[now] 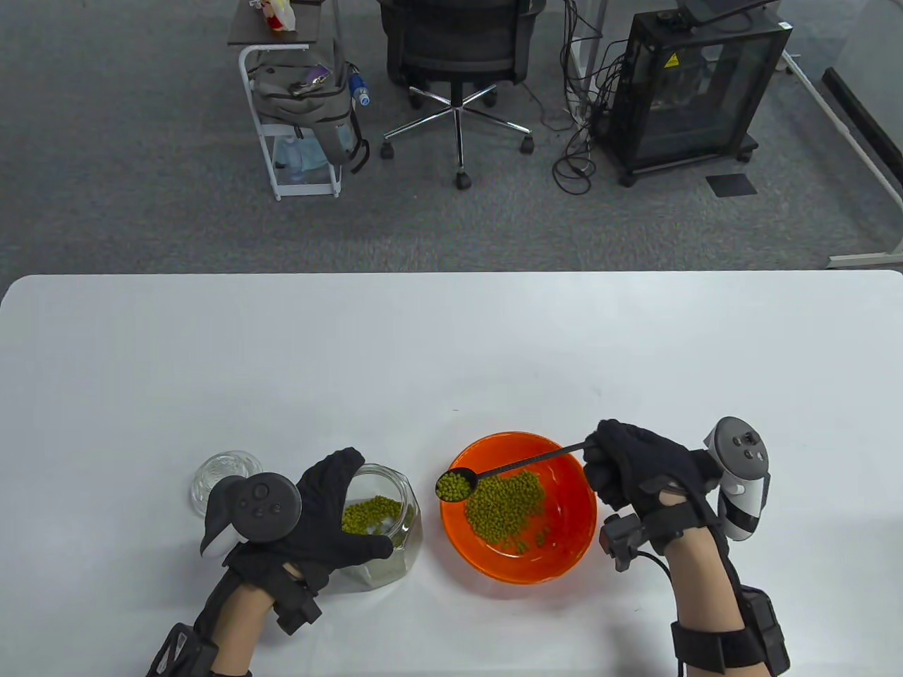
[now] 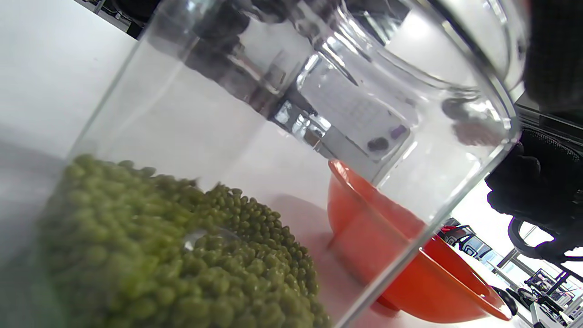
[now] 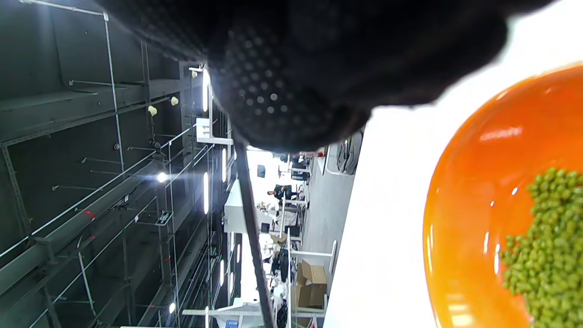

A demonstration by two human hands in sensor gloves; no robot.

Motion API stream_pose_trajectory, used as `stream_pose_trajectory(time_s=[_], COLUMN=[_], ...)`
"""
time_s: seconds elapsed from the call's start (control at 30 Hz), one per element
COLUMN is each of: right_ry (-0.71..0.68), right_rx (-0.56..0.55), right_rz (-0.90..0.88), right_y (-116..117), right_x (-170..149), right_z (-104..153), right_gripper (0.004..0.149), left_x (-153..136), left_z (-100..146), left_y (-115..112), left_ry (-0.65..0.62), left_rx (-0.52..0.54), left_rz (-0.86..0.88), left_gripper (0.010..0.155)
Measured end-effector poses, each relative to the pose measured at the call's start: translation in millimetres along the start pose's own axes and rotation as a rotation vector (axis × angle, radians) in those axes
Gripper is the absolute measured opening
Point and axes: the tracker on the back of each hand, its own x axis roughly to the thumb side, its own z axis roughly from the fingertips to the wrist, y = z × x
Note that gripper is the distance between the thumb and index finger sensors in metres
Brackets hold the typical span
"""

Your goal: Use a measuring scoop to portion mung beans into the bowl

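The step in hand is the carry: the right hand (image 1: pixel 638 469), fingers curled round the handle end, holds a slim black long-handled measuring scoop (image 1: pixel 518 465) whose round cup, heaped with green mung beans (image 1: pixel 456 485), hovers above the left rim of the shallow orange plastic bowl (image 1: pixel 564 557). A pile of beans already lies in the middle of that bowl, so I judge the portioning well under way. The left hand (image 1: pixel 321 518) wraps its fingers and thumb around a faceted clear glass jar (image 1: pixel 395 557) just to the left of the bowl. The jar is tilted, and a bed of beans remains at its bottom. Its clear glass lid (image 1: pixel 222 476) lies beside it, partly behind the left hand's tracker.

Next, the scoop needs to move a little further over the bowl's middle and roll at the wrist so the beans fall onto the pile rather than over the rim.

All this sits near the front edge of a white table (image 1: pixel 451 338). Beyond its far edge is grey carpet with a black office chair (image 1: pixel 457 53), a white trolley carrying a grey backpack (image 1: pixel 307 92), and a black cabinet on castors (image 1: pixel 695 84).
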Motion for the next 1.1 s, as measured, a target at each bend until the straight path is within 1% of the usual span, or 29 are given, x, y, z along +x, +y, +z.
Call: stream_pose_trajectory(time_s=[0.23, 0.37, 0.93, 1.1], right_ry=[0.014, 0.025, -0.007, -0.014], right_rx=[-0.023, -0.035, -0.094, -0.095], right_rz=[-0.049, -0.048, 0.051, 0.127], right_y=[-23, -30, -45, -48], right_x=[-20, -28, -31, -30], right_z=[-1, 0, 5, 7], right_gripper=[0.045, 0.044, 0.044, 0.044], left_x=[0, 0, 0, 0], left_z=[0, 0, 0, 0], left_y=[0, 0, 0, 0], left_ry=[0.000, 0.001, 0.002, 0.001], left_rx=[0.000, 0.001, -0.001, -0.002], left_rz=[0.000, 0.000, -0.007, -0.008], left_gripper=[0.125, 0.125, 0.124, 0.124])
